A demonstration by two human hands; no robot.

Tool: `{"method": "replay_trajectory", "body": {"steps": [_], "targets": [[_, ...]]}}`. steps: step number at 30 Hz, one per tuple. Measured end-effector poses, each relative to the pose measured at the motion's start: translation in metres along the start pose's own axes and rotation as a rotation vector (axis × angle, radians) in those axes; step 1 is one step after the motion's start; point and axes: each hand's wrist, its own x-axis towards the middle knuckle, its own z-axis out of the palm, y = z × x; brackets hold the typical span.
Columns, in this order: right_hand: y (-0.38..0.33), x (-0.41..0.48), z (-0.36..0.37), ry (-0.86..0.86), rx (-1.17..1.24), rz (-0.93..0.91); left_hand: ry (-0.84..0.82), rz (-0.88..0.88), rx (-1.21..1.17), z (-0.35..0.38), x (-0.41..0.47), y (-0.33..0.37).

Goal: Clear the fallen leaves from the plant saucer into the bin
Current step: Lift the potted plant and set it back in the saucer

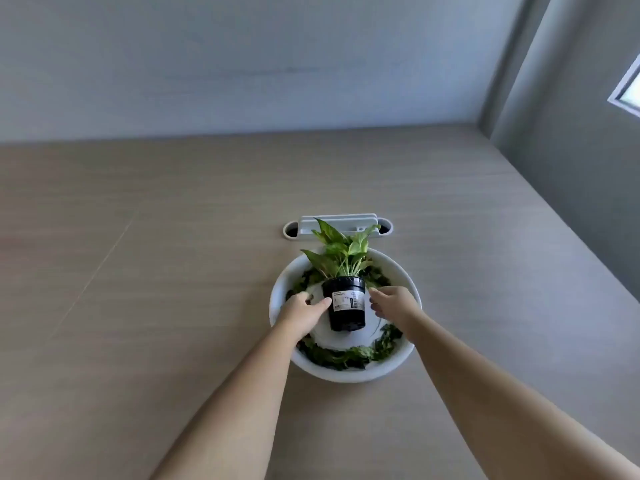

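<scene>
A black plant pot (347,308) with a white label and a green leafy plant (337,252) stands in the middle of a round white saucer (349,374) on the table. Dark green fallen leaves (341,356) lie in a ring around the pot inside the saucer. My left hand (304,311) is at the pot's left side, thumb touching the pot near its label. My right hand (393,306) is just right of the pot, fingers spread, a small gap between it and the pot. No bin is in view.
A white oval cable port with a cover (337,226) is set into the light wooden table (156,271) just behind the saucer. A pale wall runs along the table's far edge, and a grey wall closes the right side.
</scene>
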Motion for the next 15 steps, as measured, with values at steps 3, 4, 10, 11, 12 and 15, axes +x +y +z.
{"method": "replay_trajectory", "body": {"steps": [3,4,10,11,12,15], "targets": [[0.002,0.006,0.008,-0.049,0.032,0.028,-0.010,0.002,-0.118,0.006,0.009,-0.004],[0.001,0.005,0.010,-0.062,0.007,0.038,-0.015,-0.001,-0.154,0.008,0.010,-0.005],[-0.003,0.009,0.008,-0.082,-0.064,-0.005,0.035,0.034,-0.247,0.011,0.009,0.000],[-0.005,0.010,0.007,-0.076,-0.060,-0.024,0.039,0.042,-0.256,0.009,0.009,0.002],[-0.010,0.010,0.006,-0.068,-0.051,-0.043,0.046,0.054,-0.246,0.007,0.007,0.007],[-0.021,0.009,0.001,-0.046,0.004,-0.109,0.106,0.103,-0.247,0.001,0.009,0.015]]}}
